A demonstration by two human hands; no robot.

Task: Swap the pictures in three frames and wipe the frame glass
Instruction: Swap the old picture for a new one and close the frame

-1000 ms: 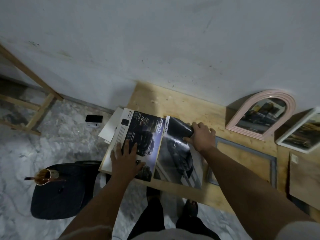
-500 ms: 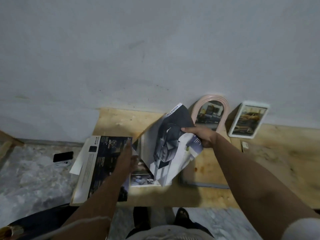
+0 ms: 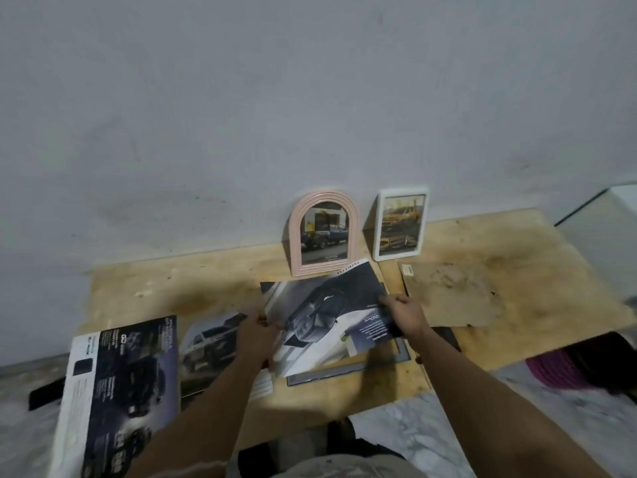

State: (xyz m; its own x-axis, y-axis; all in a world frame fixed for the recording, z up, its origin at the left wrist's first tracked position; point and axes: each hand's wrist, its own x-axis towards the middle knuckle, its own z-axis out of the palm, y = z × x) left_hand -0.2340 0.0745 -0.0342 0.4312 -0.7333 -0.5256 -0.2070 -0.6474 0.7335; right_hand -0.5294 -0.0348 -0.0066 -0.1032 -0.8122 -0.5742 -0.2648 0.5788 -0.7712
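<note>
I hold a glossy page with a dark car picture [image 3: 320,312] over the wooden table [image 3: 193,288]. My left hand [image 3: 253,331] grips its left edge and my right hand [image 3: 403,313] pinches its right edge. Under the page lies a flat grey frame [image 3: 348,370], mostly hidden. A pink arched frame [image 3: 324,232] and a white rectangular frame [image 3: 401,222], each with a car picture inside, lean against the wall behind. An open brochure [image 3: 127,374] with dark car pages lies at the table's left front.
A brown backing board [image 3: 451,294] lies flat to the right of the frames, with a small white tag [image 3: 407,269] at its corner. A black phone [image 3: 44,391] lies on the marble floor at left. Something pink and black [image 3: 565,370] sits under the table's right side.
The page has come away from the brochure and moved right, over the grey frame. My left hand left the brochure and took the page's left edge. The view has swung to the right.
</note>
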